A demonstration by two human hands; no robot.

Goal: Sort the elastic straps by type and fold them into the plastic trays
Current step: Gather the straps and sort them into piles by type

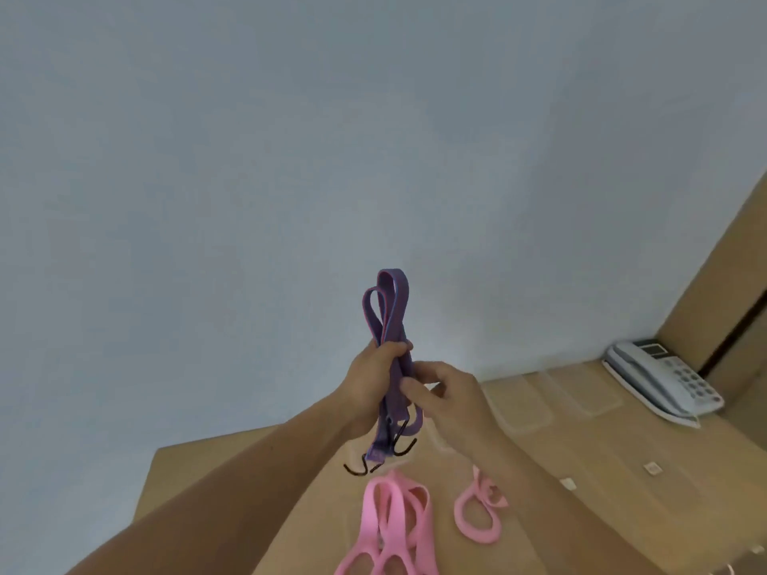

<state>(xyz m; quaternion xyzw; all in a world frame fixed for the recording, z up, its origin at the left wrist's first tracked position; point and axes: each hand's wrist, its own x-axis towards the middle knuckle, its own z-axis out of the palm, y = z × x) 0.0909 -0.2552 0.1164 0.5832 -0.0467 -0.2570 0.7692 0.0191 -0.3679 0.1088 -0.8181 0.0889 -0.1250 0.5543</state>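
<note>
Squarely in the middle, two bare hands are holding a purple strap [392, 300] upright in the air, in front of a plain grey-blue wall [249, 159]. This strap is folded into several long loops, two rounded bends are sticking up above the hands, and its edges are showing a thin pink line. The left hand [373, 379] is reaching in from the strap's lower left and is gripping the bundle, with fingers curled round its middle. The right hand [452, 398] is coming in from the strap's right and is pinching the same bundle just below, between thumb and fingertips. Two black hooks [404, 444] are dangling from the strap's lower ends, one beside the other, hanging free above a wooden table [622, 471]. Directly below the strap, pink straps [394, 520] are lying in a loose heap on the table, running out of view at the bottom edge. Just right of that heap, a smaller pink loop [473, 516] is lying apart from it. To the strap's right, clear trays [523, 404] are sitting side by side on the table, faint and hard to make out. Farther right of the strap, a white desk phone [664, 379] is resting near the table's corner.
</note>
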